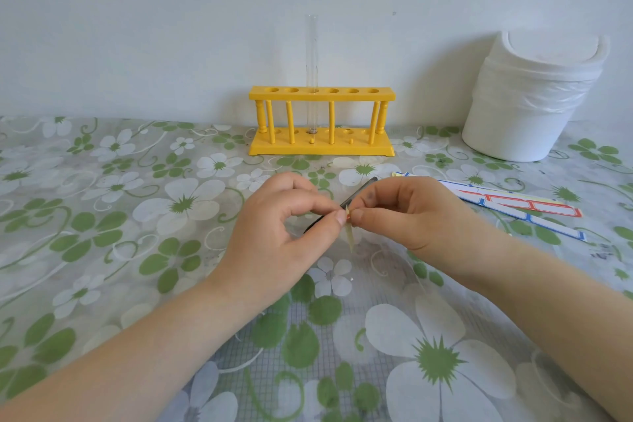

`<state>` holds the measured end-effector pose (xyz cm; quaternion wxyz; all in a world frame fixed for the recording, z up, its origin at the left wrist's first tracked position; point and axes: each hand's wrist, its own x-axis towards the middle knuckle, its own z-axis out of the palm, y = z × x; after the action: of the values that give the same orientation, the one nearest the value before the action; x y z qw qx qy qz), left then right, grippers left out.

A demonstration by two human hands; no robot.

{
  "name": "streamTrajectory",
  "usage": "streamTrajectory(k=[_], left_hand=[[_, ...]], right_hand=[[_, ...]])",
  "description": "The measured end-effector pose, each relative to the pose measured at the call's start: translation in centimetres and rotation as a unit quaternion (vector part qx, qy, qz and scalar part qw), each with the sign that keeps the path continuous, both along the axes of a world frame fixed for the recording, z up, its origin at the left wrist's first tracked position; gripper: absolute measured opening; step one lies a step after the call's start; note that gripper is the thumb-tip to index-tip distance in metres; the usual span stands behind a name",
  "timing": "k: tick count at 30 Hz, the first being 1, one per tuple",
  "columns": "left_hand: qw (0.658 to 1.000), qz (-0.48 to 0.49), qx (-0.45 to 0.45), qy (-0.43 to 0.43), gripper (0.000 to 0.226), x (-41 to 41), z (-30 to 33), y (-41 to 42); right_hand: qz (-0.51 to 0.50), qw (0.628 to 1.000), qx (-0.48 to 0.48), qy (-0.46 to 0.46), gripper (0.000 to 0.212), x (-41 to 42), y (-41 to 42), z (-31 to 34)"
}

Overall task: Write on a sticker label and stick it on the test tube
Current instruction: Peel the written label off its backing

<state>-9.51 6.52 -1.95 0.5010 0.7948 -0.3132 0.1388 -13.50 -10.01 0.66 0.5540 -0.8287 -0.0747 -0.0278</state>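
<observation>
A clear glass test tube [312, 72] stands upright in the third hole of a yellow rack [321, 144] at the back of the table. In front of the rack my left hand [281, 226] and my right hand [407, 216] meet, fingertips pinching a small sticker label [349, 233] that hangs edge-on between them, showing a pale backing and a red edge. A dark pen [359, 190] lies on the table under the hands, mostly hidden.
Strips of red- and blue-bordered blank labels [513, 207] lie to the right of my right hand. A white lidded bin [527, 96] stands at the back right against the wall. A green flowered cloth [137, 202] covers the table.
</observation>
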Motion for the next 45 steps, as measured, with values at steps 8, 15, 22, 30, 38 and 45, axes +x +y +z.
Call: streamTrajectory(k=[8,15,22,30,38,45], left_hand=[[1.000,0.009,0.001,0.002,0.018,0.1,0.0,0.0],[1.000,0.026,0.005,0.012,0.009,0.2,0.0,0.0],[0.998,0.068,-0.008,0.015,0.013,0.6,0.1,0.2],[0.992,0.107,-0.025,0.059,0.013,1.3,0.0,0.7],[0.987,0.145,-0.035,0.057,0.015,1.8,-0.3,0.8],[0.988,0.145,-0.035,0.045,0.021,1.9,-0.3,0.8]], right_hand=[[-0.005,0.999,-0.028,-0.022,0.009,0.0,0.0,0.0],[-0.026,0.998,-0.041,-0.029,0.010,0.1,0.0,-0.1],[-0.093,0.995,-0.023,-0.002,0.013,0.2,-0.6,0.4],[-0.188,0.980,-0.043,0.039,0.017,0.8,-1.9,0.5],[-0.242,0.961,-0.113,0.072,0.022,1.7,-2.9,-0.2],[-0.257,0.941,-0.214,0.049,0.027,2.0,-3.1,-1.2]])
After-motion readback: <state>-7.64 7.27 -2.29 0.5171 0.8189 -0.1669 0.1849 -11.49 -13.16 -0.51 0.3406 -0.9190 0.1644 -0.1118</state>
